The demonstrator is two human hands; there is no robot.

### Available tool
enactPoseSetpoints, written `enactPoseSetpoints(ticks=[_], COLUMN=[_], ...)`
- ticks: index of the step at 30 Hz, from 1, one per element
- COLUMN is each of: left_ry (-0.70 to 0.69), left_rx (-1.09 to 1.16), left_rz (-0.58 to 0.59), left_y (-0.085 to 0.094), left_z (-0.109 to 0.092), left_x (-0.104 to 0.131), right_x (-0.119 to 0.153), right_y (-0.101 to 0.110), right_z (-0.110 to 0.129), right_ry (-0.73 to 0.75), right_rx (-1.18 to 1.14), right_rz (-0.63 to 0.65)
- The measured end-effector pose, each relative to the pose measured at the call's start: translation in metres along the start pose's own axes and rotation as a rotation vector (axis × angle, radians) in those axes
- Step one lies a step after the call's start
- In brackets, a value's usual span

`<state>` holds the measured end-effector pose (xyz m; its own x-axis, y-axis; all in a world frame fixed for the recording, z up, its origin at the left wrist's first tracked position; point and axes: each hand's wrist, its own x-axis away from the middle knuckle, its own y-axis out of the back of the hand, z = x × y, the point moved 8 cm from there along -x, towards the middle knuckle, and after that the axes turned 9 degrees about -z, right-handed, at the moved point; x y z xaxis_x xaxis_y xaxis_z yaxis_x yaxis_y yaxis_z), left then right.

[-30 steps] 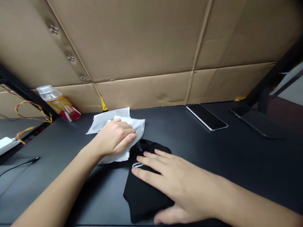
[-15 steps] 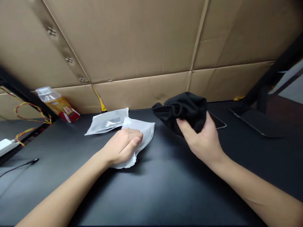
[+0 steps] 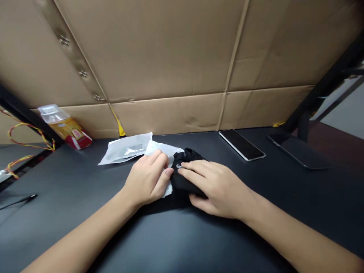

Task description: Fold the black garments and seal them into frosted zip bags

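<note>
A white pouch (image 3: 165,147) lies at the middle of the dark table, partly hidden by my left hand (image 3: 148,176), whose curled fingers grip it. Against the pouch's right side rests a bundle of black cloth (image 3: 184,182), with a small light loop on top. My right hand (image 3: 217,185) lies over the cloth, its fingers stretched out across it and the thumb at its near edge. Both hands are close together. A second white pouch (image 3: 126,148), with a shiny printed patch, lies flat just behind my left hand.
A phone (image 3: 243,145) lies at the back right, with a dark flat panel (image 3: 298,149) beyond it. A bottle (image 3: 66,127) leans at the back left near yellow and red wires (image 3: 28,142). A black cable (image 3: 19,201) lies at the left. Brown padding (image 3: 170,113) walls the back.
My right hand has brought the black cloth left and down onto the table beside the pouch, and its fingers have straightened. The phone is now uncovered. My left hand still grips the pouch.
</note>
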<state>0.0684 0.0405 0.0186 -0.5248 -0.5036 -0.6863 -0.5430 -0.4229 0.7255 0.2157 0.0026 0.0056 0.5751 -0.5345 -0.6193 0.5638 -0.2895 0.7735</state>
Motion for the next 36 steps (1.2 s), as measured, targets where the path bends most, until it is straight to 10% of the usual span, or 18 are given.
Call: enactPoseSetpoints(ticks=[4, 10, 17, 24, 29, 36], left_ry=[0.02, 0.066, 0.258, 0.243, 0.473, 0.707], left_rx=[0.077, 0.502, 0.546, 0.386, 0.495, 0.772], left_rz=[-0.003, 0.315, 0.279, 0.329, 0.306, 0.129], left_y=[0.002, -0.019, -0.018, -0.032, -0.038, -0.041], left_z=[0.001, -0.001, 0.019, 0.022, 0.03, 0.04], left_x=[-0.001, 0.005, 0.006, 0.007, 0.014, 0.022], right_x=[0.004, 0.004, -0.003, 0.005, 0.012, -0.002], right_y=[-0.005, -0.014, -0.009, 0.023, 0.032, -0.006], right_z=[-0.003, -0.008, -0.015, -0.053, -0.052, -0.02], right_ry=[0.084, 0.01, -0.26, -0.51, -0.426, -0.187], right_rx=[-0.143, -0.212, -0.269, -0.403, -0.526, -0.382], right_rz=[0.09, 0.087, -0.065, -0.414, -0.653, -0.084])
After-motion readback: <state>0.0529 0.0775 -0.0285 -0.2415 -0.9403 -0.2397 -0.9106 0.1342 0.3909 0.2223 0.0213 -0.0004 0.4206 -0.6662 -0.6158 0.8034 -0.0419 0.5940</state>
